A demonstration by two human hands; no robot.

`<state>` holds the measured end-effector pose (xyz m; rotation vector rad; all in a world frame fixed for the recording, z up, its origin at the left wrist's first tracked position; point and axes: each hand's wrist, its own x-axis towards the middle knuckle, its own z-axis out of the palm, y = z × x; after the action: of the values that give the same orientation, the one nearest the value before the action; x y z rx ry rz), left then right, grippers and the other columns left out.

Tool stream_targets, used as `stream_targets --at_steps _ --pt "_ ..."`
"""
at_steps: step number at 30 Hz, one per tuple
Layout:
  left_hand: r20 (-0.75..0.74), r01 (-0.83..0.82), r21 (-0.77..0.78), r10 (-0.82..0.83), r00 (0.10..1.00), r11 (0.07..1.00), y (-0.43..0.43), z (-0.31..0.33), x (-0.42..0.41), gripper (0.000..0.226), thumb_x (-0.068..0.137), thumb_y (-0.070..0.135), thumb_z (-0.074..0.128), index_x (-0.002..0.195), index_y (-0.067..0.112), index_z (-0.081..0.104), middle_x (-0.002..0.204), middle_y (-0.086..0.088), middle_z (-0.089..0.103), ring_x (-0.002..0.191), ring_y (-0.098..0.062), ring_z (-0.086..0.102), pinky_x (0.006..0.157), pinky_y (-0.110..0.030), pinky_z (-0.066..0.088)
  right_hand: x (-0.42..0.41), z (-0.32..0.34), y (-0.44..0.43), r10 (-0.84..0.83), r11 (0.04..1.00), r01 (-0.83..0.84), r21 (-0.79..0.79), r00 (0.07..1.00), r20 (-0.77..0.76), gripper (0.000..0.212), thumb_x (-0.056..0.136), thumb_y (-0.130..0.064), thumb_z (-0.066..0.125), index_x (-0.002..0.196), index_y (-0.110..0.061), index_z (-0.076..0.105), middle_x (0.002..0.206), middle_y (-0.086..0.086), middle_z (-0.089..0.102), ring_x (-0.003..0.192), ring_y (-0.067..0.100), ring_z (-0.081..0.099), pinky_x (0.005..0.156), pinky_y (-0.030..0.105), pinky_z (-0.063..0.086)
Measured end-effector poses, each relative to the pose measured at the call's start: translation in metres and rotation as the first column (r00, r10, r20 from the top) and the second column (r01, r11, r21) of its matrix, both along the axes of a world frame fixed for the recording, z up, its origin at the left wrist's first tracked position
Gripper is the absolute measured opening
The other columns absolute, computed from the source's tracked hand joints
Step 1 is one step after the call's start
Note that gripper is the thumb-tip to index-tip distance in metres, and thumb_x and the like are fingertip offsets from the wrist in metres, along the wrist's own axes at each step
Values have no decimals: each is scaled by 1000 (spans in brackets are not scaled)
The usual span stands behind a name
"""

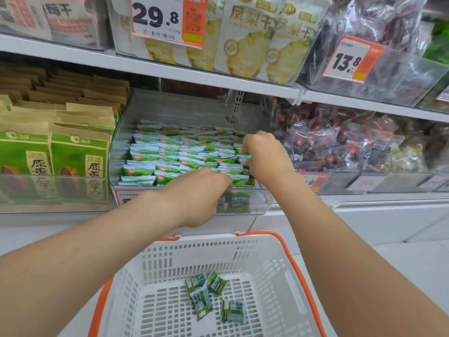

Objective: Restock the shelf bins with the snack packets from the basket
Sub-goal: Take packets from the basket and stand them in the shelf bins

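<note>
Showing at the far left green paper bags (77,154), standing upright in a clear tray. Just beside them, showing a clear bin (119,142) on the shelf, holding tight rows of small green snack packets (170,156). Reaching over the front wall of the bin with the left hand (199,198), fingers bending down among the front rows, tips hidden; not telling whether grasping anything. Below, keeping four more packets (206,293) close together on the floor of the white basket (267,263) with orange handles. Pinching with the curled right hand (264,152) one green packet (243,152) at the right end of the rows. Further right, showing dark packs (340,147) in clear wrapping.
</note>
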<state>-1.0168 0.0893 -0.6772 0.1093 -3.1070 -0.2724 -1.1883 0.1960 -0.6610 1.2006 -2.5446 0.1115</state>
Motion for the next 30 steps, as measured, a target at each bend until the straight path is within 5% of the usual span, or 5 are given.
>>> stream_targets --at_steps 5,9,13,17,30 --pt "-377 -5 -37 -9 926 999 22 2 6 24 91 17 59 115 20 60 111 -1 62 108 -28 55 91 -44 47 54 -25 41 114 672 -112 -732 992 -48 19 80 -9 49 77 -13 67 65 0 61 58 25 54 55 35 41" --pt "-536 110 45 -69 841 993 43 -8 17 15 84 17 63 96 26 63 90 8 61 92 -23 56 75 -42 50 81 -89 71 114 545 -56 -836 993 8 23 78 -8 44 69 -11 64 59 -2 57 51 22 47 50 34 32" --pt "-16 171 -39 -172 985 984 65 -40 20 16 94 22 55 106 29 63 103 6 65 100 -23 63 72 -35 47 78 -184 101 108 798 115 -592 939 328 18 79 -13 49 71 -18 64 62 -6 58 56 17 51 53 33 37" --pt "451 339 -137 -246 858 931 68 -79 21 22 98 23 51 112 22 68 105 -6 66 93 -32 67 70 -40 55 78 -273 122 -142 986 163 22 775 616 16 86 -12 50 77 -15 64 79 4 67 78 28 66 69 39 56" --pt "691 375 -120 -194 697 919 55 -130 14 20 105 19 46 113 15 63 104 -7 55 80 -26 60 68 -39 50 108 -379 131 -249 695 -171 699 854 457 67 86 2 69 141 -14 34 140 19 38 125 42 47 98 52 49"
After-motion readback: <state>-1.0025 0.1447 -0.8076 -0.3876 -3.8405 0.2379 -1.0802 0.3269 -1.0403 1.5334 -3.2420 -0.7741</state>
